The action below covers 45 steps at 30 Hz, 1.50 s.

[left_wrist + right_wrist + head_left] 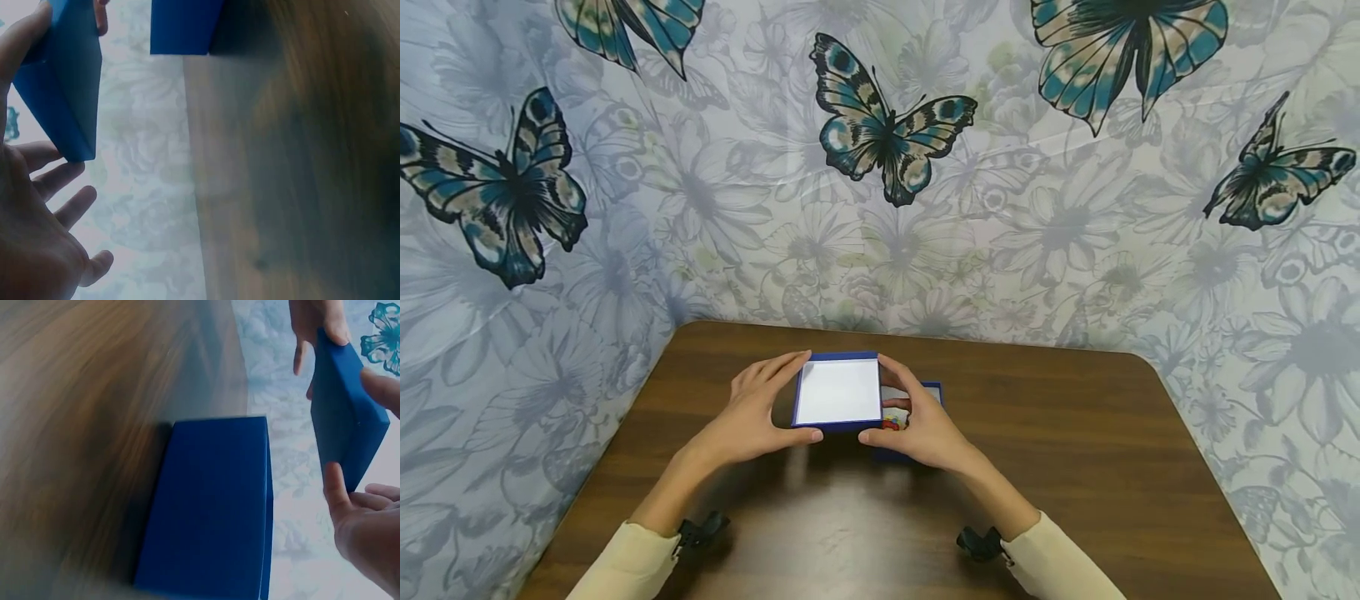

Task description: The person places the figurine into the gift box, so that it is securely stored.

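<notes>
Both hands hold up a shallow blue box lid (838, 392), its white inside facing the head camera. The left hand (752, 408) grips the left edge between thumb and fingertips; in the left wrist view its lower fingers spread apart below the lid. At the opposite edge, the right hand (928, 425) pinches the lid with its thumb in front and fingers behind. Beneath the right hand a blue box (206, 506) stands on the table, partly covered in the head view. Something white with red and yellow bits (893, 422) shows inside it; its kind cannot be made out.
The brown wooden table (1060, 467) has rounded far corners. Behind it hangs a pale flowered cloth (715, 192) with teal butterflies. Each wrist carries a black strap device (702, 530) next to a cream sleeve (628, 562).
</notes>
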Available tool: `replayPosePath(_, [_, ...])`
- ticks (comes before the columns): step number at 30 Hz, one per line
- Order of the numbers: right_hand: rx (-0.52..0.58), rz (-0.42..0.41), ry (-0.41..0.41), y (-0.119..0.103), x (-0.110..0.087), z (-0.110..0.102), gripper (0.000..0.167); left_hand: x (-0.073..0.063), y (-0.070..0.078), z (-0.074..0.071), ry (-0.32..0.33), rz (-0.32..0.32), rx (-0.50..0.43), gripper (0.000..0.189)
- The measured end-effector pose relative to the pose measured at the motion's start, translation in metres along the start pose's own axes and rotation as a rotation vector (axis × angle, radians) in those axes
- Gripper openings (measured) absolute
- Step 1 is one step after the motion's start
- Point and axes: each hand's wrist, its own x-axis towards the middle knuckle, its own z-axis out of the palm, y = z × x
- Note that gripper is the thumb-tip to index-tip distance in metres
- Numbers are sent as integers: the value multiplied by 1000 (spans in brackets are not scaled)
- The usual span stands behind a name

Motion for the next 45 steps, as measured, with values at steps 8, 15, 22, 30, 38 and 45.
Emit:
replayPosePath(8, [46, -109, 55, 8, -17, -24, 102, 12, 21, 11, 32, 77, 35, 121])
replayPosePath(15, [101, -114, 83, 15, -30, -41, 99, 24, 37, 25, 34, 116, 6, 122])
replayPosePath(22, [86, -110, 101, 18, -43, -56, 99, 32, 49, 33, 19, 160, -10, 129])
replayPosePath(30, [153, -157, 90, 23, -50, -71, 93, 34, 55, 34, -2, 194, -35, 126])
replayPosePath(38, [41, -166, 106, 26, -59, -76, 97, 34, 59, 33, -50, 160, -104, 117])
replayPosePath(45, [-114, -249, 268, 30, -59, -78, 66, 35, 64, 34, -66, 124, -188, 102])
